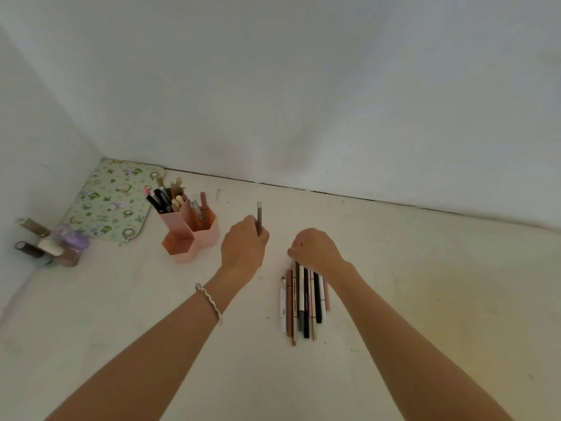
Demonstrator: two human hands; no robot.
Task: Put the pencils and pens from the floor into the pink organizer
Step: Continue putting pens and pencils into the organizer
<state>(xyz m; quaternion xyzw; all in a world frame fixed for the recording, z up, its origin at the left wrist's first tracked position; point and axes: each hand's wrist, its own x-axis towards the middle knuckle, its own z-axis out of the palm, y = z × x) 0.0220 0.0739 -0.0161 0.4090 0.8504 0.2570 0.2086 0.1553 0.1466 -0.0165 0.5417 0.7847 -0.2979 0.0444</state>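
My left hand [243,244] holds a grey pencil [259,214] upright, a little right of the pink organizer [194,238]. The organizer has hexagonal cups; the two rear ones hold several pens and pencils, and the front cup looks empty. A pile of pens and pencils [303,302] lies side by side on the floor in front of me. My right hand [315,249] rests at the far end of that pile with its fingers curled down on the tips; what it grips is hidden.
A green patterned pad [112,202] lies in the corner behind the organizer. Several small bottles [48,244] stand at the left by the wall. White walls close off the back and left. Pale floor stretches to the right.
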